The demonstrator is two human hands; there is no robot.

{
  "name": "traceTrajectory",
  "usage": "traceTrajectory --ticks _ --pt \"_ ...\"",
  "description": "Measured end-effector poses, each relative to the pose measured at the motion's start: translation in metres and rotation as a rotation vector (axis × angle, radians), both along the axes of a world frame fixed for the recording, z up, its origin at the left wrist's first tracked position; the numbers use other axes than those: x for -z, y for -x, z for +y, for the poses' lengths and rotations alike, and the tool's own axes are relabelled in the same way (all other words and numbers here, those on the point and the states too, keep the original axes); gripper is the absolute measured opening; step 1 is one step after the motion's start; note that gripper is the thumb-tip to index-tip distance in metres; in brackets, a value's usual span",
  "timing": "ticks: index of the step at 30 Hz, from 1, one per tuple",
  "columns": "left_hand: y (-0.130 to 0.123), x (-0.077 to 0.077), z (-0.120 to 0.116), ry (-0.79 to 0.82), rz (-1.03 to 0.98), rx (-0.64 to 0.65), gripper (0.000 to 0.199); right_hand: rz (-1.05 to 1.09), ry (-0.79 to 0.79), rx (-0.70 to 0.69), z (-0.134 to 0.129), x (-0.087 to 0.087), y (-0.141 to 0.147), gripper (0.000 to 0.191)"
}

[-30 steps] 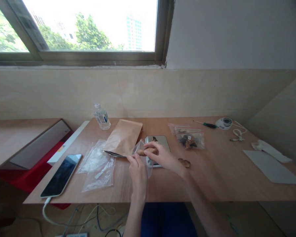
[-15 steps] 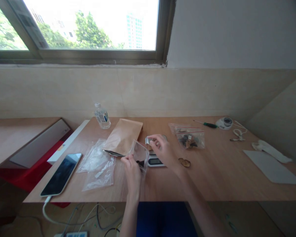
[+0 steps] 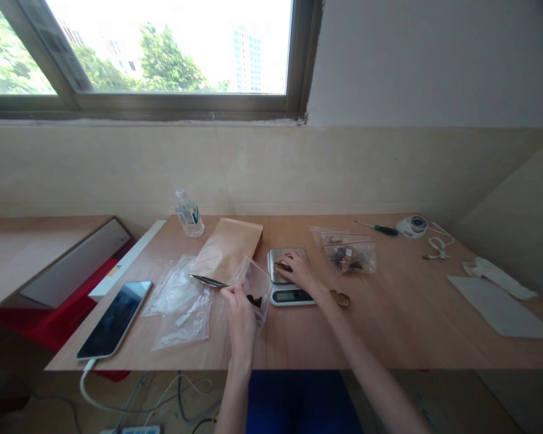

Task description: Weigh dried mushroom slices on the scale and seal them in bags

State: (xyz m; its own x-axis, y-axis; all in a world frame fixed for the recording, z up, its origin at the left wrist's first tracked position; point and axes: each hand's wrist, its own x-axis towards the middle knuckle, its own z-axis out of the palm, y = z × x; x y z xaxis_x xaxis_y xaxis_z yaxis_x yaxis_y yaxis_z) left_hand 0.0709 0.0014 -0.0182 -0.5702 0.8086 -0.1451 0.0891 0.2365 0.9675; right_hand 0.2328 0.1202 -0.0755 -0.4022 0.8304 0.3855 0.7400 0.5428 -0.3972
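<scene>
My left hand [image 3: 241, 316] pinches the edge of a small clear zip bag [image 3: 259, 280] that has a few dark dried pieces [image 3: 254, 300] in it. Right beside the bag is a digital scale [image 3: 275, 277] with a silver plate. Over that plate, my right hand [image 3: 302, 274] has its fingertips closed around a brown dried piece [image 3: 282, 265], partly hidden by the fingers. Another brown dried slice [image 3: 341, 298] lies on the table by my right forearm. A brown paper pouch [image 3: 228, 244] lies behind the left hand, its dark open mouth towards me.
Empty clear bags [image 3: 181, 301] and a charging phone [image 3: 114, 319] lie at left, with a water bottle [image 3: 189, 216] behind. Filled zip bags [image 3: 349, 254], a screwdriver [image 3: 386, 229], a white camera [image 3: 411, 226], and a white sheet [image 3: 498, 307] are at right.
My right hand has lowered onto the scale plate from just above it, nearer the brown piece. The left hand still holds the zip bag in about the same place.
</scene>
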Motion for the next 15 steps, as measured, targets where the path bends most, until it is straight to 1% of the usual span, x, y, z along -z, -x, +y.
traceTrajectory --ticks 4,6,7,9,11,12,13,15 --pt "-0.001 0.0 0.0 -0.007 0.005 0.008 0.019 0.149 -0.003 0.005 0.005 0.005 -0.008 0.015" --pt "-0.003 0.0 0.0 -0.002 -0.005 0.016 0.019 0.277 0.021 0.042 0.005 0.001 -0.008 0.016" --pt "-0.004 0.0 0.0 0.003 -0.013 0.021 0.019 0.365 0.039 0.077 0.003 -0.003 -0.006 0.017" --pt "-0.006 -0.002 0.0 0.017 -0.016 0.029 0.019 0.593 0.115 0.16 -0.005 -0.02 0.001 0.024" --pt "-0.008 -0.005 0.0 0.033 0.0 0.033 0.019 0.829 0.268 0.198 -0.019 -0.042 0.01 0.032" --pt "-0.009 -0.007 0.0 0.043 0.015 0.037 0.019 0.904 0.367 0.168 -0.026 -0.054 0.014 0.035" --pt "-0.011 -0.008 0.0 0.049 0.031 0.048 0.02 0.932 0.46 0.108 -0.034 -0.065 0.019 0.037" --pt "-0.014 -0.011 -0.001 0.053 0.048 0.081 0.022 0.852 0.622 -0.038 -0.049 -0.083 0.027 0.036"
